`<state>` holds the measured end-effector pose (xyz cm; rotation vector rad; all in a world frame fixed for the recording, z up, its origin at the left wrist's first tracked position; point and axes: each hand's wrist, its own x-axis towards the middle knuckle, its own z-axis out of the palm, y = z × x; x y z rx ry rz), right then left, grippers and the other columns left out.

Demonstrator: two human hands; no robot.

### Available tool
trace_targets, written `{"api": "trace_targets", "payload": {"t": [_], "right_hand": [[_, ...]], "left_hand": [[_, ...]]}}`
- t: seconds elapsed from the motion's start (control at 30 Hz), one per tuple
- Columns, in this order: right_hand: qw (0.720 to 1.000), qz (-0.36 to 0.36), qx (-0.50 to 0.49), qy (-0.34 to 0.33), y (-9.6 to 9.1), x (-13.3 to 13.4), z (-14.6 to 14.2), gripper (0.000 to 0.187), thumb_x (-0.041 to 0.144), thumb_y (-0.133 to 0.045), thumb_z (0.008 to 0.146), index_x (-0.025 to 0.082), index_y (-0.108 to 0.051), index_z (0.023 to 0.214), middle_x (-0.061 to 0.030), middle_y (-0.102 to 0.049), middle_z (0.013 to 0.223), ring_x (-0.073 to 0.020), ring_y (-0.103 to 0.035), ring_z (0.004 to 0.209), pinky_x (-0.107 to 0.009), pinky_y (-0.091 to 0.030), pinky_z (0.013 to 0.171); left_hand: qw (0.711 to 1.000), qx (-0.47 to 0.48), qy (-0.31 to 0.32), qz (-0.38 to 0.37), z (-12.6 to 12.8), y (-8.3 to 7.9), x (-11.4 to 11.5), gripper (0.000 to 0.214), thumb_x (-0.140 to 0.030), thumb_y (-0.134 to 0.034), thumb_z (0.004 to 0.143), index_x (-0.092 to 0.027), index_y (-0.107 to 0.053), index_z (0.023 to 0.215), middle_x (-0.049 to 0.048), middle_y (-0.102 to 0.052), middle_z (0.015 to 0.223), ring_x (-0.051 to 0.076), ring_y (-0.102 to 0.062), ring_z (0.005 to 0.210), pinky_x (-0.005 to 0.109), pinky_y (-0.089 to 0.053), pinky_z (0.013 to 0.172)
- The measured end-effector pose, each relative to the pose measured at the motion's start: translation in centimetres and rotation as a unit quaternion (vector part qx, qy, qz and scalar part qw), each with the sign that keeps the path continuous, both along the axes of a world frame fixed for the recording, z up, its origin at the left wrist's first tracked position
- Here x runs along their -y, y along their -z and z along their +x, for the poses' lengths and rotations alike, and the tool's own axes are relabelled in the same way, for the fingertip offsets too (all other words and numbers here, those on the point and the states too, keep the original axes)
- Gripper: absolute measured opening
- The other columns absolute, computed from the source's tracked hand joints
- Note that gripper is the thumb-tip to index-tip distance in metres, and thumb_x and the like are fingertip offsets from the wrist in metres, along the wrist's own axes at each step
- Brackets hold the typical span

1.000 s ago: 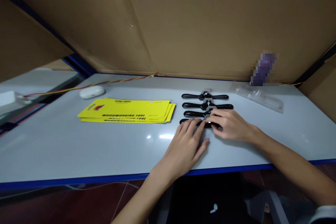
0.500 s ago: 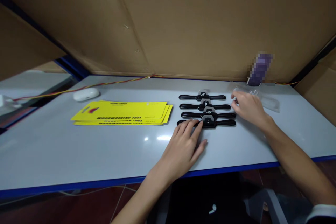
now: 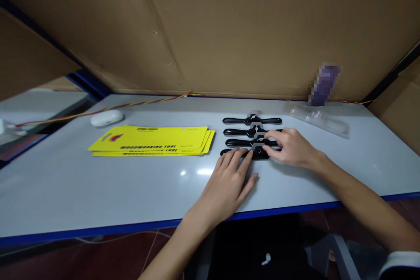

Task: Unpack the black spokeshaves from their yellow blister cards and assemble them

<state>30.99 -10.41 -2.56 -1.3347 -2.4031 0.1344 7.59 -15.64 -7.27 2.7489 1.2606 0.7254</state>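
Several black spokeshaves lie in a column on the table, each with a grey metal plate at its middle. My left hand (image 3: 229, 179) is open, its stretched fingertips resting on the left handle of the nearest spokeshave (image 3: 261, 153). Its right handle is mostly hidden by my right hand (image 3: 290, 146). The thumb and forefinger of that hand are apart, close to the middle of the second-nearest spokeshave (image 3: 238, 143); I see nothing held between them. Beyond lie a third spokeshave (image 3: 236, 132) and the farthest one (image 3: 235, 120), with silvery fittings at their centres.
A stack of yellow cards (image 3: 157, 138) printed "woodworking tool" lies left of the spokeshaves. Behind it sit a white earphone case (image 3: 106, 117) and a red-yellow wire (image 3: 144, 102). Clear plastic packaging (image 3: 323, 121) lies at right, before a blurred phone (image 3: 324, 85).
My right hand has moved left, from beside the spokeshaves' right handle ends to near their middles, uncovering the plastic packaging. My left hand has stayed on the nearest spokeshave.
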Motion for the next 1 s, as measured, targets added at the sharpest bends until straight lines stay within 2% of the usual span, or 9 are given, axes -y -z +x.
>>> {"api": "trace_targets", "payload": {"t": [0.1,0.23,0.37,0.53,0.67,0.77,0.83,0.9,1.0], "right_hand": [[0.999,-0.024,0.024,-0.011,0.2,0.7,-0.9,0.021,0.034,-0.065,0.091,0.019,-0.073,0.104,-0.0063,-0.074,0.084,-0.0205,-0.065,0.076,-0.032,-0.044,0.073],[0.998,-0.027,0.054,-0.003,0.2,0.7,-1.0,0.023,0.038,-0.07,0.09,0.02,-0.073,0.104,-0.0076,-0.074,0.092,-0.0248,-0.067,0.088,-0.037,-0.047,0.08],[0.998,-0.061,0.021,0.001,0.1,0.4,-0.8,0.021,0.035,-0.072,0.09,0.019,-0.068,0.104,-0.0066,-0.069,0.104,-0.021,-0.064,0.087,-0.034,-0.045,0.076],[0.996,-0.066,-0.013,-0.051,0.3,0.5,-0.9,0.011,0.025,-0.07,0.089,0.018,-0.063,0.094,-0.0052,-0.067,0.096,-0.0191,-0.06,0.086,-0.032,-0.041,0.076],[0.992,-0.037,0.005,-0.121,0.5,0.6,-1.0,0.007,0.024,-0.062,0.096,0.018,-0.064,0.093,-0.0051,-0.071,0.089,-0.0201,-0.061,0.085,-0.039,-0.036,0.088],[0.991,-0.013,-0.01,-0.131,0.1,0.3,-0.4,0.01,0.024,-0.058,0.098,0.018,-0.064,0.094,-0.0049,-0.072,0.087,-0.0191,-0.061,0.079,-0.04,-0.036,0.09],[0.996,0.014,-0.002,-0.086,-0.6,-0.1,0.5,0.011,0.024,-0.056,0.098,0.017,-0.065,0.098,-0.0072,-0.073,0.089,-0.0205,-0.062,0.079,-0.038,-0.039,0.087],[0.998,0.04,0.038,0.023,-1.3,-0.5,1.8,0.017,0.02,-0.05,0.099,0.015,-0.065,0.107,-0.0122,-0.074,0.097,-0.0243,-0.065,0.083,-0.037,-0.041,0.08],[0.974,0.03,0.108,0.198,-2.0,-1.1,4.0,0.027,0.013,-0.045,0.098,0.013,-0.064,0.118,-0.0167,-0.074,0.105,-0.0286,-0.067,0.084,-0.037,-0.039,0.07]], "left_hand": [[1.0,-0.009,0.004,0.005,0.0,-0.1,0.0,0.051,-0.039,-0.041,0.106,-0.01,-0.053,0.146,0.0195,-0.059,0.138,0.035,-0.052,0.131,0.053,-0.048,0.106],[1.0,-0.02,0.002,0.01,0.0,-0.3,0.1,0.052,-0.04,-0.039,0.107,-0.006,-0.054,0.144,0.0209,-0.06,0.137,0.035,-0.052,0.13,0.053,-0.048,0.105],[1.0,-0.008,0.004,0.003,0.1,-0.3,0.1,0.051,-0.039,-0.04,0.106,-0.01,-0.052,0.146,0.0191,-0.061,0.137,0.035,-0.053,0.13,0.052,-0.048,0.105],[1.0,0.012,0.0,-0.006,0.0,-0.1,0.0,0.058,-0.039,-0.043,0.106,-0.018,-0.035,0.159,0.016,-0.061,0.139,0.032,-0.055,0.129,0.05,-0.047,0.106],[1.0,0.005,-0.004,-0.008,0.0,0.0,0.1,0.058,-0.04,-0.042,0.106,-0.016,-0.032,0.159,0.0171,-0.06,0.139,0.032,-0.055,0.129,0.05,-0.047,0.106],[1.0,0.004,-0.012,-0.017,0.0,0.2,0.1,0.058,-0.041,-0.041,0.106,-0.015,-0.034,0.158,0.0186,-0.056,0.143,0.034,-0.052,0.133,0.053,-0.047,0.108],[0.999,0.002,-0.03,-0.021,-0.1,0.4,0.1,0.057,-0.043,-0.042,0.106,-0.015,-0.04,0.155,0.0198,-0.051,0.149,0.037,-0.044,0.142,0.057,-0.044,0.112],[0.999,-0.004,-0.048,-0.02,-0.1,0.7,0.1,0.056,-0.044,-0.043,0.105,-0.015,-0.044,0.154,0.0196,-0.045,0.157,0.041,-0.032,0.151,0.063,-0.039,0.117],[0.998,-0.024,-0.05,-0.017,-0.1,1.1,-0.1,0.057,-0.045,-0.04,0.106,-0.015,-0.044,0.155,0.0182,-0.036,0.165,0.041,-0.023,0.157,0.065,-0.035,0.12]]}}
